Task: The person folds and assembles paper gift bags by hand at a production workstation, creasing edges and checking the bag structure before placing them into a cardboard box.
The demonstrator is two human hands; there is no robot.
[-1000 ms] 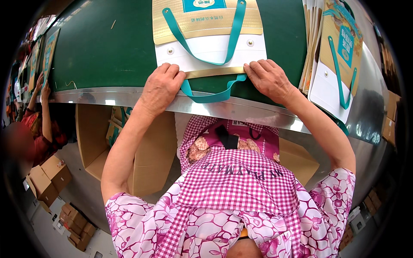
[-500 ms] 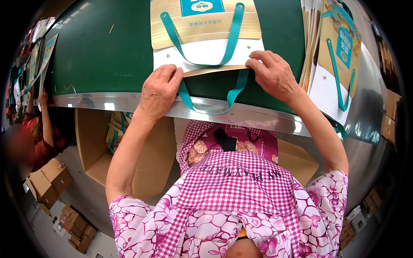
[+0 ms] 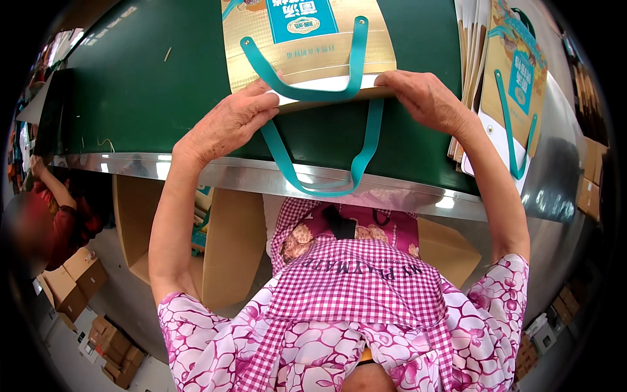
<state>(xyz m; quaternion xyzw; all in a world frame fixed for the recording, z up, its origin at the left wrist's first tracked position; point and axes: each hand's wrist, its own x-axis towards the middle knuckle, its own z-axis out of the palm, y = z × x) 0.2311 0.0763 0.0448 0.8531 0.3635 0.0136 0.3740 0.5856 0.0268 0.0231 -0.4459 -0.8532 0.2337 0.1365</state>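
Observation:
A flat gold and teal paper gift bag (image 3: 300,66) lies on the green tabletop with its mouth toward me. Its near teal ribbon handle (image 3: 294,93) loops over the top edge, while the other ribbon handle (image 3: 372,134) hangs out beyond it toward the metal table edge. The white top flap (image 3: 317,83) is partly folded, showing only as a narrow strip. My left hand (image 3: 228,124) pinches the flap's left end, fingers closed and partly hidden by the paper. At the right end, my right hand (image 3: 428,101) grips the same fold between thumb and fingers.
Several similar bags (image 3: 509,98) stand stacked at the right of the green table (image 3: 144,98). A metal rim (image 3: 222,171) runs along its near side. Below is an open cardboard box (image 3: 232,248) with bags inside. Another person's arm (image 3: 59,189) is at the far left.
The white flap, wide and flat before, is now mostly folded under. Both hands have shifted slightly away from me, and the rear handle hangs lower. At far left, the other person's upright bag is gone from view.

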